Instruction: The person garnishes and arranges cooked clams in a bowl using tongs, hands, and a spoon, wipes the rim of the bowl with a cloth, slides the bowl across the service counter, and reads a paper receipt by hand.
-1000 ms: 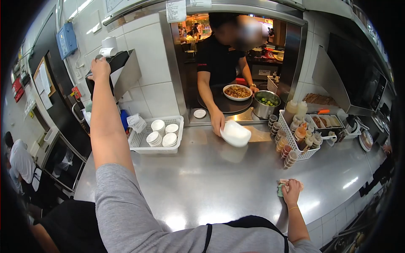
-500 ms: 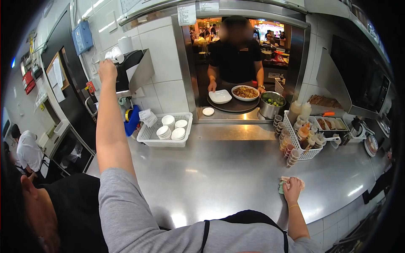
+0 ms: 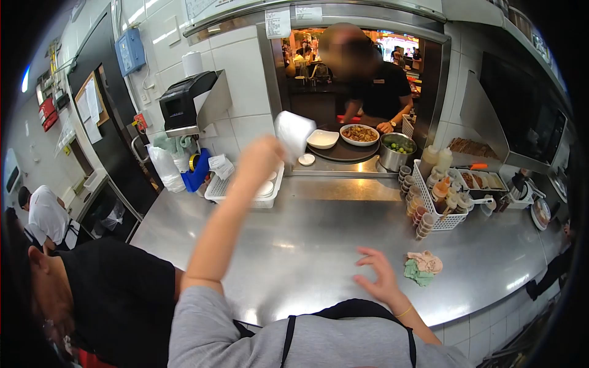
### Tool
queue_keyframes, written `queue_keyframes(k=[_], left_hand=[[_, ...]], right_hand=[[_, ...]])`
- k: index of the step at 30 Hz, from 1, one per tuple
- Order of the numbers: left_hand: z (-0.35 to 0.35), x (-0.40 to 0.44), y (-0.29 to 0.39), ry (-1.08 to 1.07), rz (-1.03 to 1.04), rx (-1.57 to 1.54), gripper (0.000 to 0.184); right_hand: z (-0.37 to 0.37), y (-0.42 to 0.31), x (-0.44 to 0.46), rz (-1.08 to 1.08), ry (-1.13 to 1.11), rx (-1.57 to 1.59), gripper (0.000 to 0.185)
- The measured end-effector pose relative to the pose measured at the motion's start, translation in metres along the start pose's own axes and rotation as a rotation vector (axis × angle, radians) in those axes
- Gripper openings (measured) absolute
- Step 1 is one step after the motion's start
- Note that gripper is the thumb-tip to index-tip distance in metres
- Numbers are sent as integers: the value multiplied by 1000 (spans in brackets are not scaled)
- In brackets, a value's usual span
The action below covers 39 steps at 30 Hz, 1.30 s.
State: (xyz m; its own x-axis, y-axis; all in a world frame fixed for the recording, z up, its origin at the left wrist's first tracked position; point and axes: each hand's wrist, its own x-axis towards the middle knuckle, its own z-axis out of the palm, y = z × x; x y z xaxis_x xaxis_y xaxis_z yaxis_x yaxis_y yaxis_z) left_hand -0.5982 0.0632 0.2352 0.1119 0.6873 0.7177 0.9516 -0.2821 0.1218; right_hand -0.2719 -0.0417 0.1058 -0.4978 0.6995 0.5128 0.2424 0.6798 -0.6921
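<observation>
My left hand (image 3: pixel 264 156), blurred by motion, is closed on a white paper sheet (image 3: pixel 296 130). The sheet is smeared, so its exact kind is unclear. It hangs above the white basket (image 3: pixel 257 202) with small white dishes, partly hidden by my forearm, and covers part of the serving window's left side. My right hand (image 3: pixel 380 276) is open and holds nothing, fingers apart above the steel counter (image 3: pixel 331 245). To its right, a crumpled pink and green cloth (image 3: pixel 423 268) lies on the counter, apart from the hand.
Across the window a person in black leans over a round tray (image 3: pixel 340 153) with a white bowl and a filled dish (image 3: pixel 360 134). A pot of greens (image 3: pixel 397 150) and a sauce bottle basket (image 3: pixel 445 208) stand right. Another person (image 3: pixel 116 300) is close on my left.
My left hand has come down and right from near the black printer, carrying the white sheet. My right hand has let go of the cloth and moved left. The person at the window has leaned over.
</observation>
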Motion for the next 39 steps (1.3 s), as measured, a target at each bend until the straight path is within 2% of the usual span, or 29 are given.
queue_keyframes(k=[1, 2, 3, 6, 7, 9, 10, 11, 13, 15, 17, 18, 19, 20, 21, 22, 23, 24, 25, 26, 27, 29, 30, 31, 33, 34, 36, 37, 39], left_hand=[[28, -24, 27, -18, -27, -50, 6], [30, -45, 61, -185, -45, -136, 10], [51, -66, 72, -223, 71, -182, 10], [85, -126, 118, -318, -39, -343, 9], [92, -146, 129, -358, -80, -380, 13], [95, -176, 149, -396, -129, -416, 17], [89, -186, 161, -478, -210, -488, 22], [86, -196, 169, -567, -292, -559, 28], [85, -215, 179, -622, -291, -623, 35], [82, -229, 188, -690, -292, -698, 42], [82, -235, 190, -718, -328, -887, 51], [85, -239, 190, -625, -374, -1070, 55], [85, -244, 191, -630, -388, -1077, 55], [86, -245, 186, -581, -495, -1092, 56], [82, -244, 182, -532, -604, -1102, 58], [87, -250, 174, -443, -650, -1038, 62], [93, -260, 167, -442, -661, -1036, 62], [101, -267, 159, -499, -717, -1072, 63], [98, -266, 152, -556, -768, -1107, 64], [92, -267, 145, -798, -804, -998, 63], [92, -270, 141, -792, -799, -996, 63], [97, -282, 139, -885, -809, -1200, 59], [89, -279, 148, -726, -737, -1237, 53], [93, -281, 145, -778, -734, -1263, 48], [89, -273, 144, -847, -933, -1276, 51], [91, -273, 144, -841, -928, -1279, 51], [92, -274, 145, -645, -937, -1437, 60], [92, -273, 147, -645, -933, -1439, 60], [91, -272, 150, -682, -658, -1181, 71]], right_hand=[[13, -11, 6, -73, -44, 83, 25], [22, -19, 8, -145, -88, 164, 25], [30, -20, 6, -142, -89, 164, 25], [57, 9, -15, 327, -40, 350, 31], [62, 22, -25, 324, -46, 350, 31], [70, 43, -44, 717, -22, 782, 31], [72, 48, -51, 841, -8, 803, 33], [74, 53, -56, 848, -12, 805, 33], [76, 58, -70, 1002, 61, 1182, 36], [81, 67, -76, 1051, 123, 1352, 37], [76, 58, -72, 983, 164, 1169, 32], [76, 60, -76, 1007, 165, 1167, 32], [76, 66, -79, 952, 139, 964, 30], [75, 70, -77, 883, 110, 766, 27], [73, 65, -73, 890, 101, 768, 27], [70, 54, -74, 779, 5, 664, 27], [68, 49, -73, 655, -88, 558, 27], [74, 76, -80, 830, -248, 810, 31], [72, 68, -77, 909, -346, 700, 33], [74, 73, -80, 867, -465, 687, 35], [76, 78, -85, 826, -581, 671, 37], [74, 64, -81, 748, -628, 637, 38], [70, 53, -75, 676, -675, 604, 39], [63, 41, -67, 689, -672, 533, 40], [63, 36, -62, 671, -695, 492, 39], [64, 36, -63, 658, -711, 483, 39], [65, 36, -64, 637, -736, 472, 38], [65, 36, -63, 630, -742, 469, 38], [66, 35, -63, 615, -761, 457, 37]])
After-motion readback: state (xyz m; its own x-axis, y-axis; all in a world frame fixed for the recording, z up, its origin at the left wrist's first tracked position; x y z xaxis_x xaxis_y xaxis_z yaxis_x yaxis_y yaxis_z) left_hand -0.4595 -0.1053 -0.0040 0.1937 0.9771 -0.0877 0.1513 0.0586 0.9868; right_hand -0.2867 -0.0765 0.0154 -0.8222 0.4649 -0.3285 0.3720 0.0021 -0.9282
